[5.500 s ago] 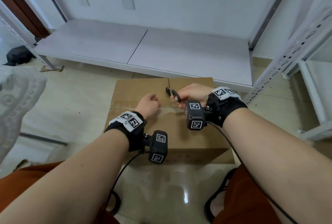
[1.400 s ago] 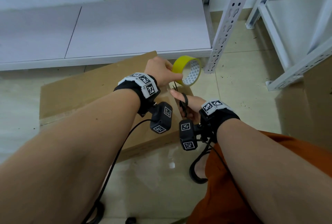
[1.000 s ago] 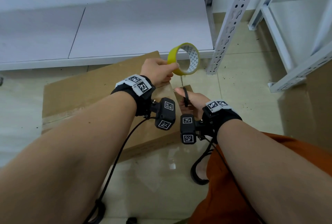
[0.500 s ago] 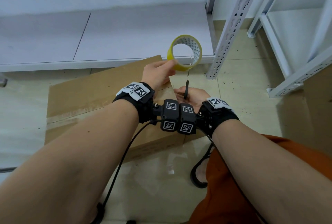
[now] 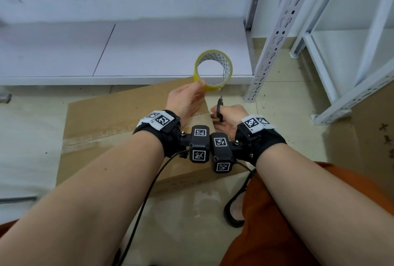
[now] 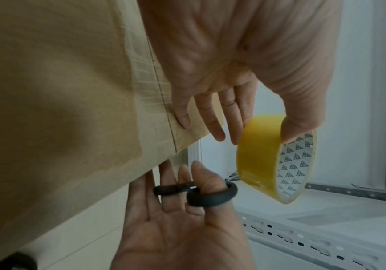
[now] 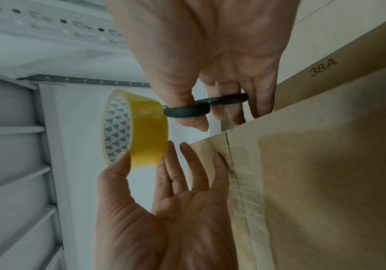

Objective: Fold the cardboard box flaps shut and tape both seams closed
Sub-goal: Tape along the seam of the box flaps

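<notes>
1. The left hand (image 5: 186,99) has lifted the yellow tape roll (image 5: 213,70) higher than it was a moment ago, off the cardboard box (image 5: 110,116) and up in front of the white shelf (image 5: 149,52). Its grip pinches the roll between thumb and forefinger, with the other fingers spread straight toward the box edge.
2. The right hand (image 5: 229,114) has come in beside it, its grip curled through the black handles of the scissors (image 5: 220,106), whose blades point up at the roll.
3. The box lies on the floor with flaps shut and clear tape already along the top seam (image 6: 161,95). Judged from this, the strip is about to be cut free from the roll at the box's end.
4. Readable writing: "38A" (image 7: 323,68) printed on the box side. The roll's core shows a triangle pattern and no legible brand.
</notes>
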{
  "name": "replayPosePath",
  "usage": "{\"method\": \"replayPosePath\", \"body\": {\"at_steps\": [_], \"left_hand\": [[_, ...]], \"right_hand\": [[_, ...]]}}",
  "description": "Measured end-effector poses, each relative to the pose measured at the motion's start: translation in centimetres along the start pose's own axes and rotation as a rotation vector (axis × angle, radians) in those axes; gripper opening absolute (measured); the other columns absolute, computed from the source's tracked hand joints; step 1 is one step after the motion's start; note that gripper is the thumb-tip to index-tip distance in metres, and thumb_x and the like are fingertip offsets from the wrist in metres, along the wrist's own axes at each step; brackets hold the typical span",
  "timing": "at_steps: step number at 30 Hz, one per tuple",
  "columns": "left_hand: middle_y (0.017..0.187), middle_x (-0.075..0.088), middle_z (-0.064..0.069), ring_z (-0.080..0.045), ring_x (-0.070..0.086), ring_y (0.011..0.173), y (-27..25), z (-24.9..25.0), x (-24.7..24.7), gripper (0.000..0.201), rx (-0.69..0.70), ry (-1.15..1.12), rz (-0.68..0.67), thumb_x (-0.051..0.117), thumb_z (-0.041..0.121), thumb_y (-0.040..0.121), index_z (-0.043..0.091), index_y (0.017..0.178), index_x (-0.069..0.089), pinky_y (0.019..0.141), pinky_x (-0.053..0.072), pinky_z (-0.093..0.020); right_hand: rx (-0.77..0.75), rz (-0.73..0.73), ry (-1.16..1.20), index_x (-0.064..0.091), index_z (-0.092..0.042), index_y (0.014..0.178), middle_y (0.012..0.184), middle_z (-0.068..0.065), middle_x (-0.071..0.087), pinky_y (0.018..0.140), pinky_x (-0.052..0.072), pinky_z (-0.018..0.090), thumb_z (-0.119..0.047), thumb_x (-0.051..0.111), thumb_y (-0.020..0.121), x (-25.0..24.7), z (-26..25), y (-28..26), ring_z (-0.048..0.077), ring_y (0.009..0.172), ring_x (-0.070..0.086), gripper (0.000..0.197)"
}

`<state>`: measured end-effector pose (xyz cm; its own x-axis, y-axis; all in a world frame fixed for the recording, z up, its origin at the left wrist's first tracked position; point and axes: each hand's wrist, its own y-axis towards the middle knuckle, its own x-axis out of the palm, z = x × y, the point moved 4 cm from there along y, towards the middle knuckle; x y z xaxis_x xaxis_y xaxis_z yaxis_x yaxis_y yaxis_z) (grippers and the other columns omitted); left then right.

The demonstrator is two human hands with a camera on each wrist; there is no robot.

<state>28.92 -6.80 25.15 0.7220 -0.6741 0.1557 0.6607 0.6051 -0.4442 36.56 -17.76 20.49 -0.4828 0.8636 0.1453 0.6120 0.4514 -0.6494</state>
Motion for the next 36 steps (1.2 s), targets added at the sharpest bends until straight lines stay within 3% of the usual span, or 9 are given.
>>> {"method": "replayPosePath", "body": {"at_steps": [6,14,16,20,25,28,31,34,36], "left_hand": [[0.106,0.069,-0.002,-0.018,0.064,0.105,-1.1,-0.1,-1.4,0.021,-0.107,-0.072,-0.083,0.066,0.027,0.085,0.015,0.103,0.064,0.102,0.043,-0.041],[0.107,0.071,0.008,-0.011,0.065,0.103,-0.8,0.0,-5.0,0.026,-0.127,-0.245,-0.066,0.068,0.022,0.083,0.020,0.107,0.058,0.092,0.043,-0.043],[0.110,0.071,0.006,-0.013,0.064,0.107,-0.8,-0.3,-5.7,0.029,-0.132,-0.245,-0.069,0.068,0.021,0.082,0.019,0.108,0.056,0.094,0.043,-0.042],[0.111,0.069,-0.005,-0.019,0.063,0.110,-1.2,-1.3,-6.6,0.030,-0.144,-0.266,-0.044,0.067,0.013,0.084,0.013,0.111,0.054,0.099,0.046,-0.038],[0.102,0.070,-0.007,-0.018,0.067,0.098,-1.5,-2.2,-7.7,0.032,-0.157,-0.281,-0.021,0.066,0.012,0.086,0.010,0.115,0.053,0.091,0.052,-0.033],[0.106,0.068,-0.008,-0.018,0.067,0.097,-1.7,-2.3,-8.1,0.033,-0.168,-0.281,-0.017,0.065,0.013,0.086,0.010,0.117,0.053,0.086,0.054,-0.030],[0.113,0.066,-0.008,-0.018,0.067,0.097,-1.9,-2.3,-8.4,0.035,-0.177,-0.270,-0.013,0.065,0.013,0.086,0.009,0.119,0.053,0.087,0.054,-0.030],[0.110,0.067,-0.009,-0.018,0.067,0.097,-2.2,-2.3,-8.9,0.032,-0.178,-0.246,0.001,0.065,0.013,0.086,0.010,0.116,0.053,0.086,0.055,-0.030],[0.112,0.067,-0.011,-0.019,0.068,0.096,-2.4,-2.2,-9.1,0.030,-0.179,-0.236,0.004,0.064,0.012,0.086,0.009,0.114,0.053,0.082,0.057,-0.029]], "right_hand": [[0.008,-0.044,-0.281,0.060,0.001,0.088,0.092,0.019,0.062,0.078,0.057,0.039,-0.008,0.069,0.075,0.2,-0.7,-0.9,0.035,0.098,0.066,0.019],[0.109,0.017,-0.203,0.056,0.003,0.083,0.077,0.022,0.061,0.052,0.051,0.034,0.000,0.060,0.082,0.3,-1.1,-2.4,0.031,0.062,0.059,0.005],[0.094,0.034,-0.222,0.057,0.003,0.081,0.079,0.022,0.062,0.056,0.053,0.036,-0.001,0.060,0.081,0.7,-1.4,-2.5,0.032,0.066,0.060,0.005],[0.008,0.050,-0.341,0.058,0.001,0.073,0.073,0.016,0.062,0.077,0.056,0.044,0.001,0.062,0.080,1.4,-2.4,-2.6,0.027,0.073,0.063,0.008],[-0.013,0.083,-0.437,0.057,0.006,0.095,0.076,0.020,0.064,0.064,0.056,0.037,-0.004,0.057,0.082,1.7,-3.3,-3.0,0.031,0.062,0.062,0.017],[-0.056,0.143,-0.367,0.054,0.003,0.086,0.084,0.018,0.063,0.080,0.055,0.042,-0.005,0.051,0.084,1.8,-3.5,-2.9,0.027,0.068,0.057,0.009],[-0.016,0.120,-0.368,0.057,-0.002,0.075,0.078,0.014,0.060,0.073,0.049,0.039,-0.008,0.057,0.078,2.4,-2.3,-2.3,0.026,0.067,0.054,0.007],[-0.014,0.094,-0.342,0.060,0.000,0.073,0.073,0.016,0.062,0.085,0.052,0.053,-0.009,0.062,0.067,2.6,-1.1,-0.3,0.035,0.077,0.065,0.011],[-0.057,0.125,-0.345,0.064,0.003,0.086,0.083,0.019,0.065,0.079,0.051,0.062,-0.015,0.064,0.064,2.4,-0.9,0.5,0.037,0.080,0.067,0.028]]}}
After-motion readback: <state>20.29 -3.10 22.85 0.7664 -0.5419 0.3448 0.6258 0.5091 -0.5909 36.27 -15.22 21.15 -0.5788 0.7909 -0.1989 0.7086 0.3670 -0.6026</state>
